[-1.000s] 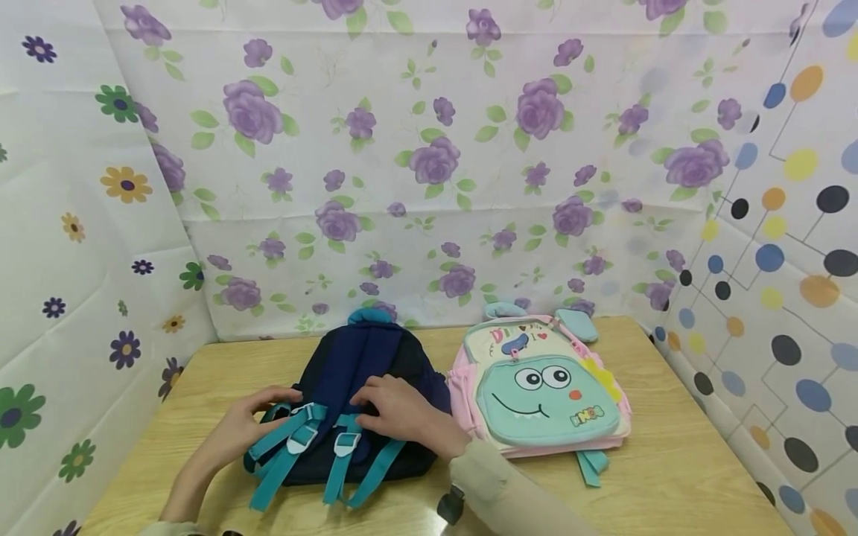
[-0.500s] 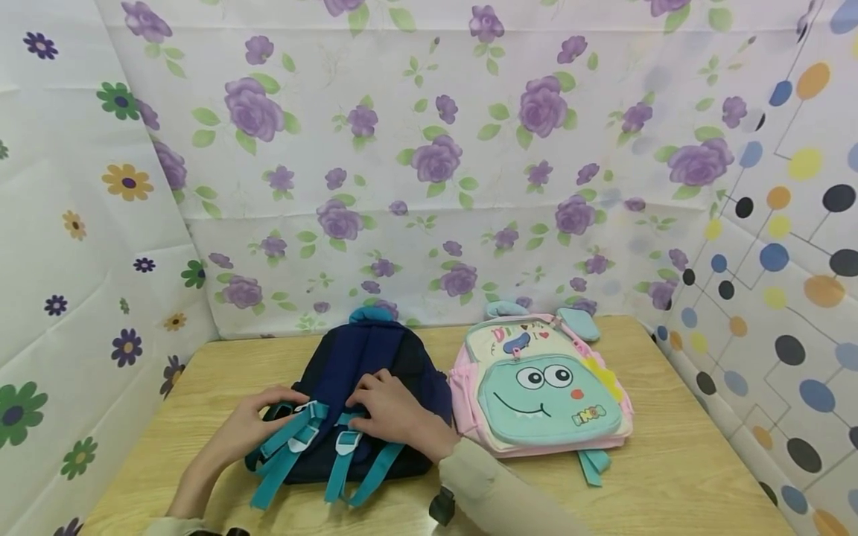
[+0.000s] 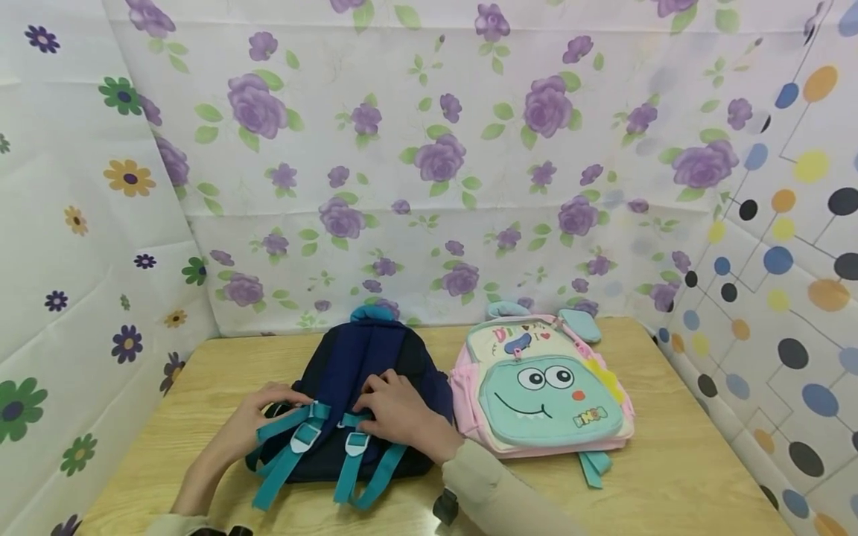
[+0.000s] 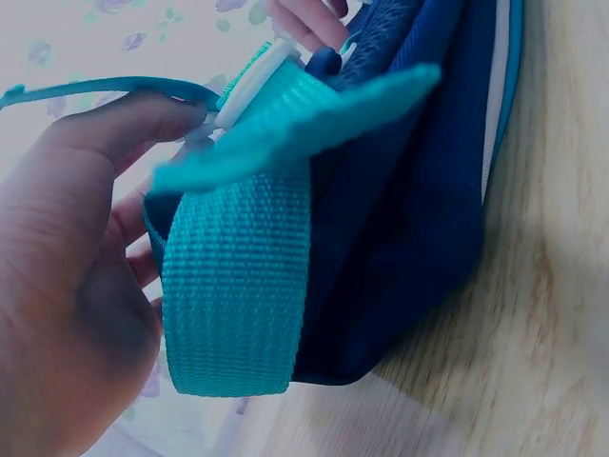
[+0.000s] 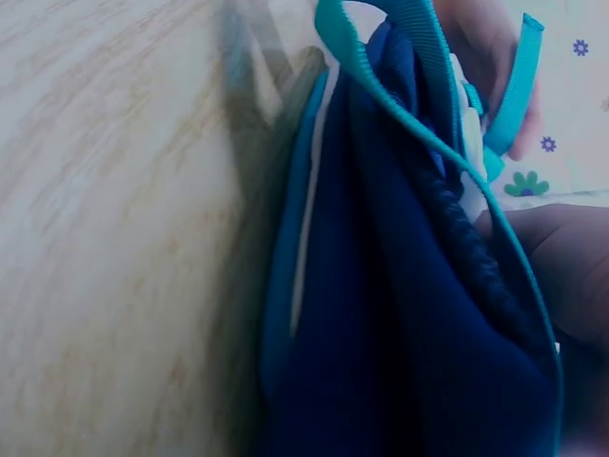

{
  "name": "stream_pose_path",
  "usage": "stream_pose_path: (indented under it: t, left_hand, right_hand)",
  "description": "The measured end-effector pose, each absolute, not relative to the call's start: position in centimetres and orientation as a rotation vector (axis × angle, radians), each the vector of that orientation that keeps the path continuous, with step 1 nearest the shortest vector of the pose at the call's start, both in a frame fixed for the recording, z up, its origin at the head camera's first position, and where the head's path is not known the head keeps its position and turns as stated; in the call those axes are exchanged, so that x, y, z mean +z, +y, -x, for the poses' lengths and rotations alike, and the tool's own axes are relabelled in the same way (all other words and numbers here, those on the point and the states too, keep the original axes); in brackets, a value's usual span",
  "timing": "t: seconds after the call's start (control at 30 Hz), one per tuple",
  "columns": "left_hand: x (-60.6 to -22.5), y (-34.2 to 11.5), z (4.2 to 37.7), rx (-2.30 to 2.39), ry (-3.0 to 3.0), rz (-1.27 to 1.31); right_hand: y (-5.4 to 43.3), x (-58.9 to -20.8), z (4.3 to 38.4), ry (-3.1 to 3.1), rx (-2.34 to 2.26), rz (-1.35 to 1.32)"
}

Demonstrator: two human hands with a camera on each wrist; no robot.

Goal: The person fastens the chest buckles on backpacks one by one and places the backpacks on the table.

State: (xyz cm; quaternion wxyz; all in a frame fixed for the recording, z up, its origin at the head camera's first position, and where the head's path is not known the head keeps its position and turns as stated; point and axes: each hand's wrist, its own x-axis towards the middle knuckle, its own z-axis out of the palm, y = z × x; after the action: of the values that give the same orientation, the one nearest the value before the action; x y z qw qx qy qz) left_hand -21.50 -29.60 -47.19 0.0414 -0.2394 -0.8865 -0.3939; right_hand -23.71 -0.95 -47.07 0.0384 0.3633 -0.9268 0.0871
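A navy backpack (image 3: pixel 345 361) lies back side up on the table, its teal straps toward me. At its left side my left hand (image 3: pixel 244 424) pinches a teal strap (image 4: pixel 238 286) by a white buckle, the thumb on top in the left wrist view. My right hand (image 3: pixel 398 409) rests over the backpack's middle, its bent fingertips gripping a short teal strap (image 3: pixel 351 420) beside the right shoulder strap. White sliders (image 3: pixel 304 437) sit on both hanging straps. In the right wrist view, the right hand (image 5: pixel 580 267) is dark and partly cut off.
To the right, close beside it, stands a pink and mint backpack (image 3: pixel 550 402) with a smiling dinosaur face. A wooden table (image 3: pixel 670 476) carries both. Flowered cloth (image 3: pixel 402 149) hangs behind, with dotted cloth (image 3: pixel 777 298) on the right.
The teal strap in my left hand has been drawn out flatter, and the white slider on the right strap has shifted slightly right. Both hands stay nearly in place.
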Motion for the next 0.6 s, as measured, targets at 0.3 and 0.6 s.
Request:
stream_pose_path:
  t: [0.3,0.6]
  left_hand:
    - [-47.1,-29.4,21.4,-1.122,-2.735,0.758]
    - [-47.4,-29.2,21.1,-1.183,-2.821,0.763]
  right_hand:
    - [0.3,-46.8,23.9,-2.861,0.186,-1.093]
    - [-0.3,-48.1,24.2,-2.748,0.335,-1.228]
